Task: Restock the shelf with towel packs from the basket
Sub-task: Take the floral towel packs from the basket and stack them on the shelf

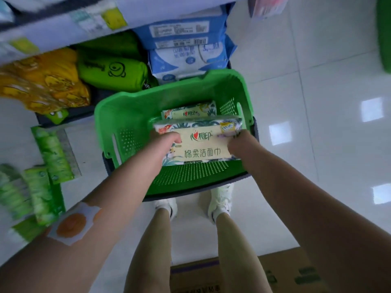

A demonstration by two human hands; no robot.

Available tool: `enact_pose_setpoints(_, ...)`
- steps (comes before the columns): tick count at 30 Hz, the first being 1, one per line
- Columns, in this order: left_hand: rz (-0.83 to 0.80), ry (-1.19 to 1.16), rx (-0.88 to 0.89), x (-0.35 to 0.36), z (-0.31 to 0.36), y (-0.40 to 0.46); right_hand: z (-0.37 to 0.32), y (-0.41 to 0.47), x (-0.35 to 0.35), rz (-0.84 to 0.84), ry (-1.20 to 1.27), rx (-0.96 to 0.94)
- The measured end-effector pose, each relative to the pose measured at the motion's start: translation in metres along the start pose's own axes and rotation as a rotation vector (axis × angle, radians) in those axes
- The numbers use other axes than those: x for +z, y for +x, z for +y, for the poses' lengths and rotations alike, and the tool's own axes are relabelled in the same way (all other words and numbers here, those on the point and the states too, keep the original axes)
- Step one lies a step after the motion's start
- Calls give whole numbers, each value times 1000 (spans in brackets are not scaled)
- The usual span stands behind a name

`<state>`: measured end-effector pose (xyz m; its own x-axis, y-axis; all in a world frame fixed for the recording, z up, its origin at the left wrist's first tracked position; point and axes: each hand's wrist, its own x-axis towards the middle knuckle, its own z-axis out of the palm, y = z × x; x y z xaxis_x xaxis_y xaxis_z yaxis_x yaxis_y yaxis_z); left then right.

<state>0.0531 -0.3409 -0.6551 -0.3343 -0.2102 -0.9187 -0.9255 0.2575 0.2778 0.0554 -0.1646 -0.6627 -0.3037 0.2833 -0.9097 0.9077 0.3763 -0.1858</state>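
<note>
While both hands grip it, left hand [164, 142] and right hand [240, 142] hold a towel pack [201, 142] over the green basket [131, 115] at frame centre.

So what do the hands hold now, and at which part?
Both hold one towel pack over the basket: left hand at its left end, right hand at its right end.

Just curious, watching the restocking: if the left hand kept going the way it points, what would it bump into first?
The left hand already grips the front towel pack. Beyond it, probably the second pack, then the basket wall; depth is unclear.
</note>
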Motion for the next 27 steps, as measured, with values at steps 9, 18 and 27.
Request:
enact_pose_setpoints(9,33,-22,87,-41,39,-121,-29,-128,-60,5,-70,-168)
enact_pose_setpoints(18,35,-87,227,-94,65,-236,-56,-245,-96,-2,-62,-237)
enact_pose_setpoints(27,-56,-27,557,-148,100,-339,-85,-340,-151,30,88,-408)
